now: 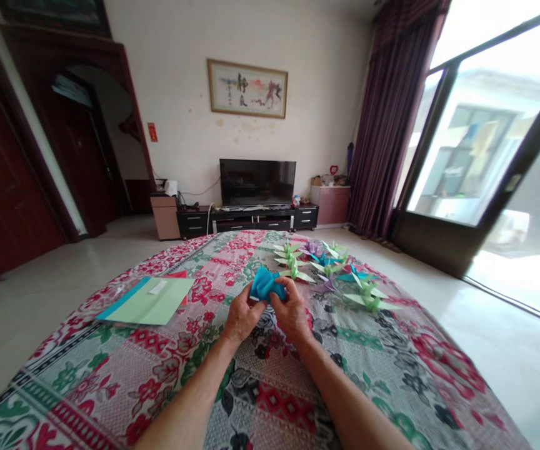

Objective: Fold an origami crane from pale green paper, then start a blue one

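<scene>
A piece of blue origami paper [265, 282], partly folded and creased, is held up over the table between both hands. My left hand [243, 314] grips its left lower side, thumb toward the middle. On the other side my right hand [292, 310] pinches its right edge between thumb and fingers. The far side of the paper and some fingertips are hidden. Just beyond the right hand stand several folded paper cranes: green ones [294, 271], blue ones [355, 274] and purple ones [327, 283].
A stack of coloured paper sheets [157, 303], light green on top with blue and red below, lies to the left, a small white slip [157, 287] on it. A flowered tablecloth [167, 369] covers the round table. Beyond stand a television [257, 182] and a low cabinet [239, 222].
</scene>
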The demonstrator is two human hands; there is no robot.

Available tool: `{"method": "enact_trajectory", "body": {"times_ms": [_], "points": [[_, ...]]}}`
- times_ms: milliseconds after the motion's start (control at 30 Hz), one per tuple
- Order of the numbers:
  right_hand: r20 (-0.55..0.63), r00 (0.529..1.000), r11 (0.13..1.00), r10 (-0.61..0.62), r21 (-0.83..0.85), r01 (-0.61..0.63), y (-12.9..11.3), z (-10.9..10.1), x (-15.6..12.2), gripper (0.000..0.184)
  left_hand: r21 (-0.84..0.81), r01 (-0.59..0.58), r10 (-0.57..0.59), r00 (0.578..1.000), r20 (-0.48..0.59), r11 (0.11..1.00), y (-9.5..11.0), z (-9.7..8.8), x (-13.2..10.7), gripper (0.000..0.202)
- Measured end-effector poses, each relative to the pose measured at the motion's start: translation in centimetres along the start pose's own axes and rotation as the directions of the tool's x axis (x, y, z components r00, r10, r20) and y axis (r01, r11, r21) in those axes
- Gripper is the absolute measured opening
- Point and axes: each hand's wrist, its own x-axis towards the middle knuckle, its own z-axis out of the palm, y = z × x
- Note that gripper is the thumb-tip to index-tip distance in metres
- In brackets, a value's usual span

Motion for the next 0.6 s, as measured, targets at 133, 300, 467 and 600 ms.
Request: {"method": "enact_trajectory", "body": {"times_ms": [133, 300, 467, 600], "points": [[-0.010, 0.999, 0.999, -0.042, -0.030, 0.041, 0.0, 0.0, -0.1, 0.028, -0.003, 0.018, -0.019, 0.997, -0.071, 1.000, -0.5, 0.0, 0.2, 0.036], [-0.026, 1.000, 1.000, -0.011, 0.019, 0.012, -0.6, 0.0, -0.1, 0.046, -0.040, 0.036, -0.041, 0.992, -0.117, 0.999, -0.9, 0.0, 0.3, 0.037], [0.016, 1.000, 0.991, 0.004, 0.137, -0.007, -1.0, 0.1, -0.1, 0.061, -0.051, -0.024, 0.019, 0.995, -0.102, 0.998, -0.8, 0.1, 0.2, 0.039], [0.029, 0.999, 0.980, 0.022, 0.197, -0.028, -1.0, 0.1, -0.1, 0.062, -0.081, 0.007, -0.015, 0.995, -0.099, 0.997, -0.7, 0.2, 0.1, 0.040]]}}
